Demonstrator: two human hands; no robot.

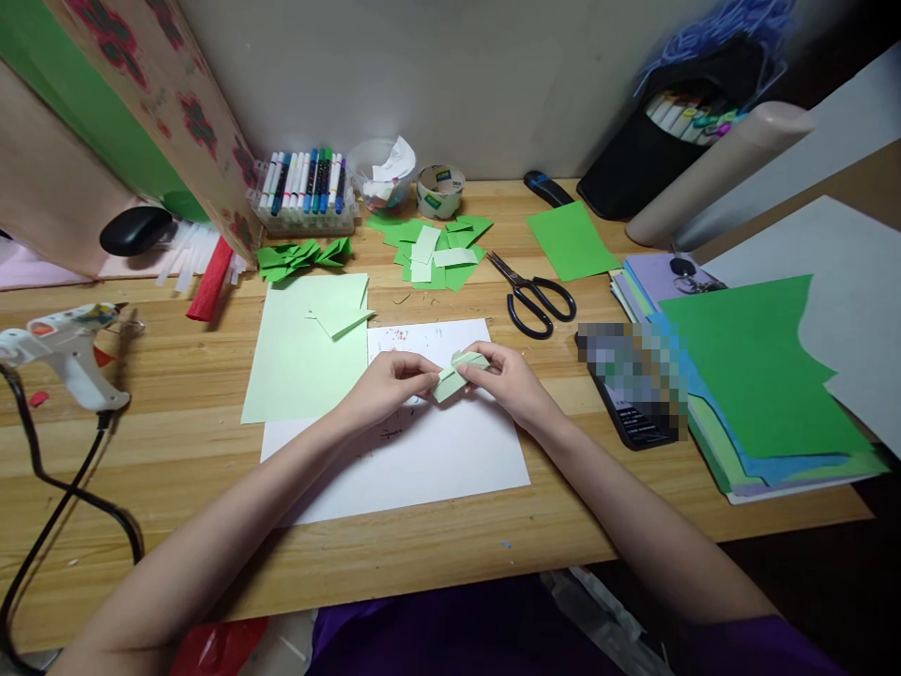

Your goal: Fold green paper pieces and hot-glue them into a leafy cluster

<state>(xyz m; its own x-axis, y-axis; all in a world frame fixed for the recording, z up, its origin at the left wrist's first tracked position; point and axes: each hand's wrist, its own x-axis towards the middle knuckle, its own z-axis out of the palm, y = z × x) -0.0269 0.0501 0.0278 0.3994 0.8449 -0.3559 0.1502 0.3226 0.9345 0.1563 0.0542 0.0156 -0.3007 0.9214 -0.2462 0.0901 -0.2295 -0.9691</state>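
Between my two hands is a small folded piece of pale green paper (452, 379), held above a white sheet (422, 451). My left hand (394, 383) pinches its left end between thumb and fingers. At its right side my right hand (505, 377) grips it, the thumb lying on top. Part of the paper is covered by my fingers. Left of my hands lies a larger pale green sheet (302, 366) with a folded pale green strip (344, 324) on it. Black-handled scissors (531, 296) rest beyond my right hand.
Behind are folded green pieces (302, 258), cut green papers (450, 268), markers (302, 188) and a tape roll (440, 192). A glue gun (70, 357) with its cable is at left. A phone (626, 394) and stacked coloured paper (760, 376) lie at right.
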